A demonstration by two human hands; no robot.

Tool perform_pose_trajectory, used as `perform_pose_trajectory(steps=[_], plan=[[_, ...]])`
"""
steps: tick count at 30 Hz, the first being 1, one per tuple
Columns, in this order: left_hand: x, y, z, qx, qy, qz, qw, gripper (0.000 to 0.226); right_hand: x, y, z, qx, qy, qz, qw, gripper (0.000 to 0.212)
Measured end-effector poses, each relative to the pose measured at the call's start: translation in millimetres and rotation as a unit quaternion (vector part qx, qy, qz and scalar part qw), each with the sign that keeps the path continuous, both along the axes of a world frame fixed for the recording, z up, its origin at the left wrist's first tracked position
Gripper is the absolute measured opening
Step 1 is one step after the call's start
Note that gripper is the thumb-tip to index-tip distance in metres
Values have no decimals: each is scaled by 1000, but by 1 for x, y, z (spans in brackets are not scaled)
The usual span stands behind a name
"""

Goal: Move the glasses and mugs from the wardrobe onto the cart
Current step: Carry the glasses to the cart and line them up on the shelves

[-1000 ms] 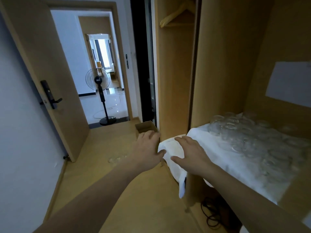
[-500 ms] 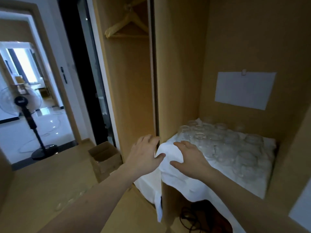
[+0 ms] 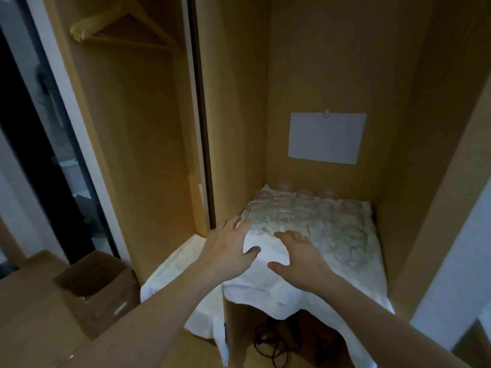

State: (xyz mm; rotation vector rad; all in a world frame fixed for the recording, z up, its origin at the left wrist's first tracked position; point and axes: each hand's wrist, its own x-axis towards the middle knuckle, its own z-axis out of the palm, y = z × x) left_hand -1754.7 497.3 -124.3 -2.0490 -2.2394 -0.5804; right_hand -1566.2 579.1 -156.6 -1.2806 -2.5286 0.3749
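Two bare hands reach into an open wooden wardrobe [image 3: 332,62], palms down and fingers spread, holding nothing. The left hand [image 3: 228,248] hangs over the front left corner of a shelf draped in a white cloth [image 3: 345,282], its fingertips close to the nearest of the glasses [image 3: 305,219]; whether they touch the glass cannot be told. The right hand [image 3: 300,254] hovers just beside it over the cloth, thumb pointing toward the left hand, short of the glassware.

The clear glasses stand packed together in rows across the back and right of the shelf (too blurred to tell tumblers from mugs), reaching to the rear wall, where a blank white sheet of paper [image 3: 328,138] is fixed by a small clip. The cloth hangs over the shelf's front edge, above a dark cable [image 3: 268,343] lying in the compartment below. In the wardrobe's left section a wooden hanger [image 3: 119,30] hangs high up. An open cardboard box [image 3: 101,288] sits on the floor to the left, near the wardrobe.
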Motion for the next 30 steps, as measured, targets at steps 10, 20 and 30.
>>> perform_pose_trajectory(steps=[10, 20, 30], plan=[[-19, 59, -10, 6, -13, -50, 999, 62, -9, 38, -3, -2, 5, -55, 998, 79], [-40, 146, -1, 7, 3, -82, 997, 62, -8, 135, 8, 6, 36, -84, 996, 74], [-41, 251, 4, -14, 12, -101, 995, 67, -12, 230, 6, -19, 36, -99, 994, 76]])
